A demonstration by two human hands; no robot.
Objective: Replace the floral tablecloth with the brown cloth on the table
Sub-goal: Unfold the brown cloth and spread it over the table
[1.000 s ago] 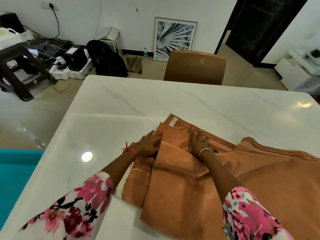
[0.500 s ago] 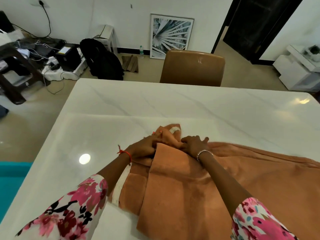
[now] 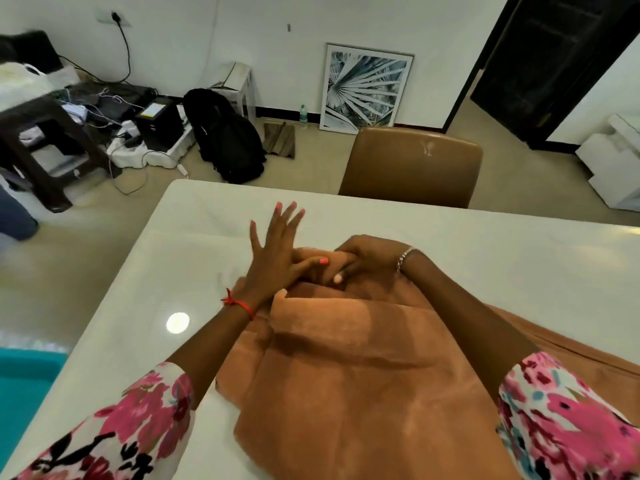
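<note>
The brown cloth (image 3: 363, 368) lies folded in layers on the white marble table (image 3: 485, 258), covering its near right part. My right hand (image 3: 367, 258) grips a bunched fold at the cloth's far edge, fingers curled round it. My left hand (image 3: 277, 251) is raised just left of that fold with its fingers spread straight, the thumb touching the bunched cloth. No floral tablecloth is in view.
A brown leather chair (image 3: 412, 164) stands at the table's far side. A black backpack (image 3: 228, 136), a framed leaf picture (image 3: 365, 86), cables and a dark stool (image 3: 38, 140) sit on the floor at the back left. A teal surface (image 3: 24, 379) lies at the near left.
Both hands gathered the cloth's far corner and pulled it up into a bunch. The left hand then let go and spread its fingers, while the right hand kept its grip.
</note>
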